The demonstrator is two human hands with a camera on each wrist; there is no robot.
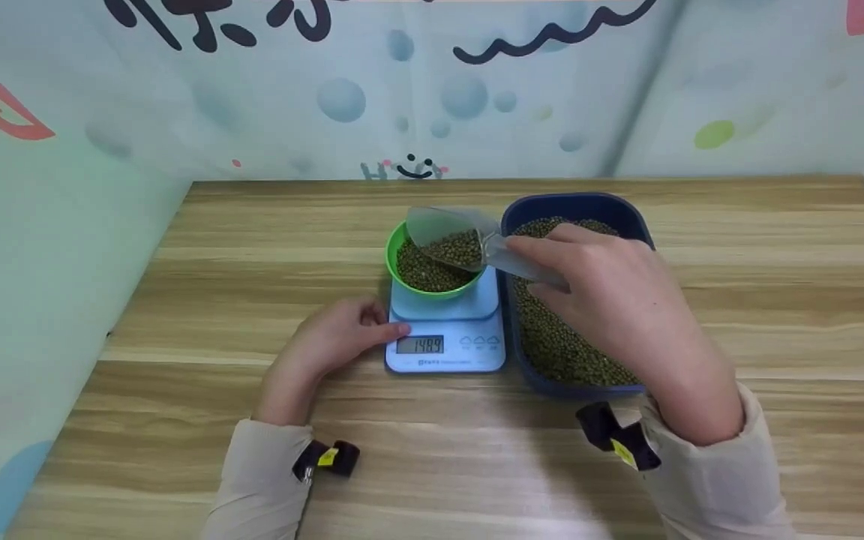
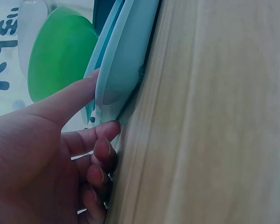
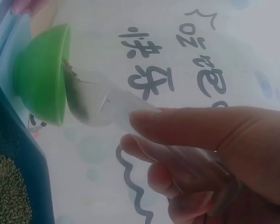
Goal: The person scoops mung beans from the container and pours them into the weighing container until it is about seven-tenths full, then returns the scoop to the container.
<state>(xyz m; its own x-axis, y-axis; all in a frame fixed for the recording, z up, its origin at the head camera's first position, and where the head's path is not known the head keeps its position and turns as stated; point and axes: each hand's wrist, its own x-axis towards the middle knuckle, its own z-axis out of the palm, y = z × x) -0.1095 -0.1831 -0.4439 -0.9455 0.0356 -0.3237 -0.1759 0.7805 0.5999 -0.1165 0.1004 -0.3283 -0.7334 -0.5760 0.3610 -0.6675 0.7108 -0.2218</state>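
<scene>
My right hand (image 1: 612, 289) grips the handle of a translucent plastic scoop (image 3: 91, 100), thumb against fingers. The scoop holds small greenish-brown beans, likely mung beans (image 1: 456, 247), and tilts over a green bowl (image 3: 44, 77). More of the same beans lie inside the bowl, which sits on the platform of a light-blue digital kitchen scale (image 1: 447, 356). Digits on its display (image 1: 421, 345) look like 148.9. My left hand (image 1: 338, 332) holds the scale's left edge: the thumb lies on top, and the index fingertip touches the side near the tabletop.
A dark blue tub (image 1: 578, 201) of the same beans stands immediately right of the scale, under my right hand. Wood-grain tabletop (image 1: 252, 255) extends to both sides. Behind it rises a printed backdrop (image 1: 402, 97).
</scene>
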